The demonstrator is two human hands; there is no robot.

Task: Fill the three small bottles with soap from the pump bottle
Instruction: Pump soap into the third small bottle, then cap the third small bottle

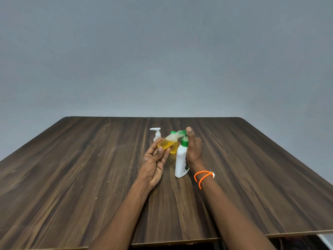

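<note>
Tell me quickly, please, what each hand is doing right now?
Left hand: holding a tilted small bottle of yellow soap.
Right hand: gripping the pump bottle.

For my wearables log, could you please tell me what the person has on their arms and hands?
Both forearms are bare, with no sleeves or gloves in view. The right wrist carries an orange beaded band looped twice, with a small white piece at its outer edge. The left hand and its wrist wear nothing.
</note>
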